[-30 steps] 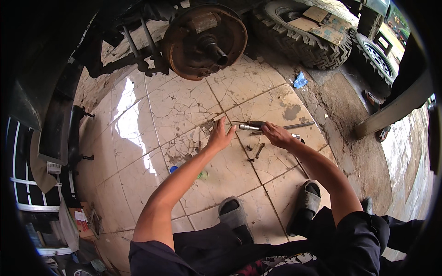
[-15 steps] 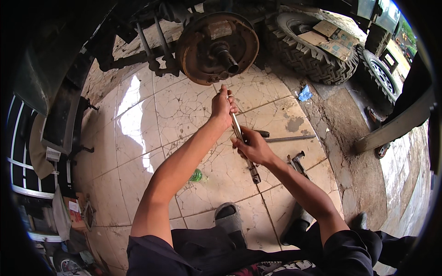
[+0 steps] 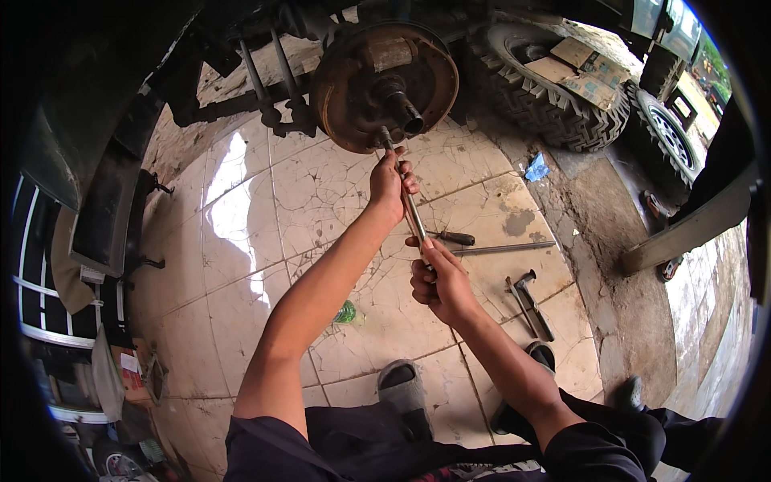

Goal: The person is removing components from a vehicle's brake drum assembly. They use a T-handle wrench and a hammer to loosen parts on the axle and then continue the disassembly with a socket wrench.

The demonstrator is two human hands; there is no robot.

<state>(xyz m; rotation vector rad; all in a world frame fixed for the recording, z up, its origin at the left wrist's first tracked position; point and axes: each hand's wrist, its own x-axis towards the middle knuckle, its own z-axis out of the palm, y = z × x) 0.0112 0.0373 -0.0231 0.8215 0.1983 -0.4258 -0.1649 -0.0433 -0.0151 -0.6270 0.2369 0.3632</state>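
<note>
My left hand grips the upper part of a long chrome wrench, whose socket end meets the lower part of a rusty round brake backing plate with a protruding spindle. My right hand is wrapped round the wrench's lower end, which it partly hides. Behind it on the cracked tiles lie a black-handled tool and a long metal bar. More metal tools lie to its right. A green plastic bottle is beside my left forearm.
A large tyre topped with cardboard and a wheel are at upper right. Blue crumpled plastic lies nearby. Another person's foot shows beside a beam. Dark vehicle body parts fill the left.
My hands have lifted the wrench from crosswise over the tiles to lengthwise, its top now at the backing plate. My right hand has since slid toward me along it and closed round the end.
</note>
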